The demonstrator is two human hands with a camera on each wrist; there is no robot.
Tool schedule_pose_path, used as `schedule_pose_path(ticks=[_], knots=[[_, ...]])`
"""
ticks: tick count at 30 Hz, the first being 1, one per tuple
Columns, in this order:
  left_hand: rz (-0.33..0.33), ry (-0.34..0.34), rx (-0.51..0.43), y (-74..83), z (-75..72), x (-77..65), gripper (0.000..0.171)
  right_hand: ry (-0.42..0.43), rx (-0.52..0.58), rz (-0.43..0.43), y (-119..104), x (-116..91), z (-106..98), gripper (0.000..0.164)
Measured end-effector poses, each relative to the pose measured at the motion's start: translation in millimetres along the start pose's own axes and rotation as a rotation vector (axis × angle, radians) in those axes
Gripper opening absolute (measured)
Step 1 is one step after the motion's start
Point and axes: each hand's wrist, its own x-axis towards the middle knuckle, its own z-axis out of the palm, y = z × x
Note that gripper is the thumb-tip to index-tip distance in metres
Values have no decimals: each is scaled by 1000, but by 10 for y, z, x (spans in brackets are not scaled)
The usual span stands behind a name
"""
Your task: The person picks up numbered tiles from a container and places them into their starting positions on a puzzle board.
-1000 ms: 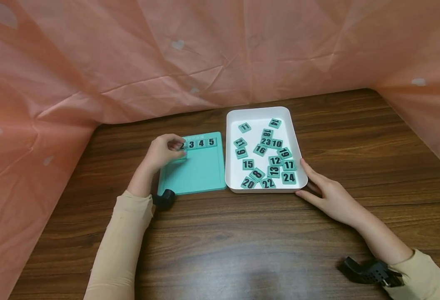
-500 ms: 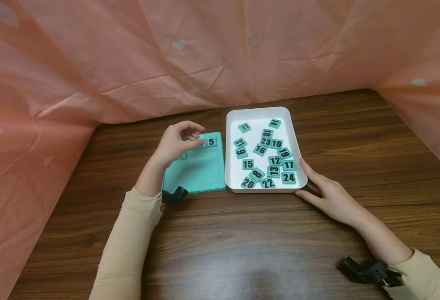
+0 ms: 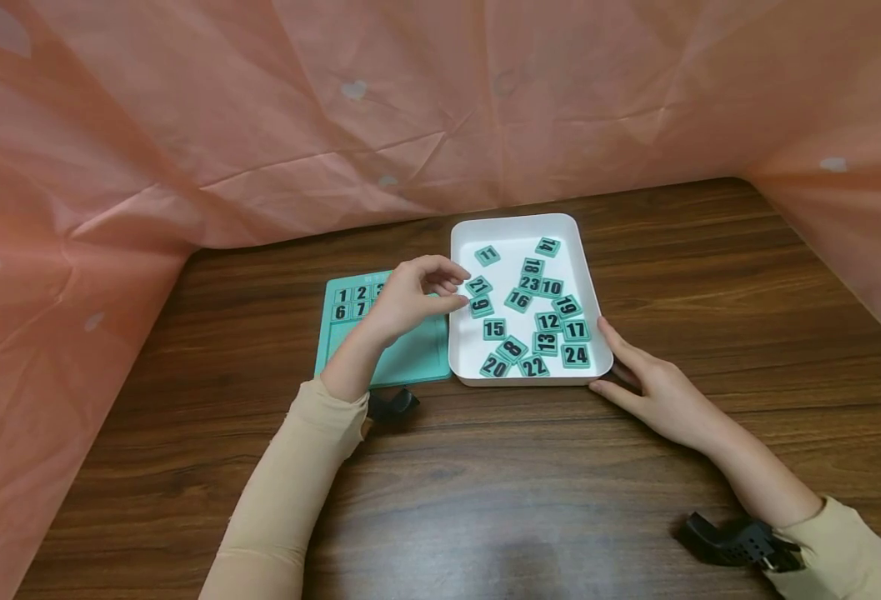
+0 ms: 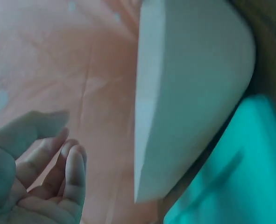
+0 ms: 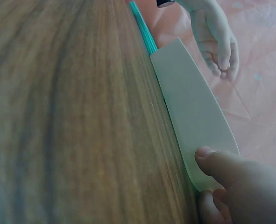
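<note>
My left hand (image 3: pixel 421 296) hovers at the left rim of the white tray (image 3: pixel 590 275), thumb and fingers apart with nothing between them. Closest to its fingertips are the number tiles 21 (image 3: pixel 478 286) and 9 (image 3: pixel 481 307) in the tray. My right hand (image 3: pixel 658 396) holds the tray's near right corner; in the right wrist view its thumb (image 5: pixel 217 161) presses the near wall. Left of the tray lies a turquoise puzzle board (image 3: pixel 417 358), partly hidden by my left arm. Tiles 1 (image 3: pixel 343 296), 2, 6 and 7 show on it; others are covered.
Several more turquoise number tiles, such as 15 (image 3: pixel 494 329) and 24 (image 3: pixel 575 357), lie scattered in the tray, some overlapping. The brown wooden table (image 3: pixel 500 467) is backed by a pink curtain (image 3: pixel 440 108). Black straps (image 3: pixel 740 542) sit at the wrists.
My left hand has moved right from the board's upper rows to the tray's left side, uncovering tiles 1, 6 and 7. My right hand has stayed at the tray's corner.
</note>
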Motion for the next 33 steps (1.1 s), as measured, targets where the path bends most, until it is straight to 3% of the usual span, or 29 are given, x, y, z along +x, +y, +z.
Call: schedule_pose_path(ticks=[6, 15, 22, 28, 33], knots=[[-14, -33, -30, 17, 280, 2, 25, -2, -1, 5, -11, 2, 3, 80], [6, -107, 122, -13, 608, -4, 23, -2, -9, 0, -6, 5, -2, 80], [20, -110, 247, -57, 716, -5, 22, 4, -23, -8, 5, 10, -5, 80], [23, -161, 389, -64, 777, -12, 25, 5, -18, -17, 5, 8, -8, 80], [22, -151, 489, -78, 812, -21, 29, 6, -22, -15, -6, -1, 8, 80]])
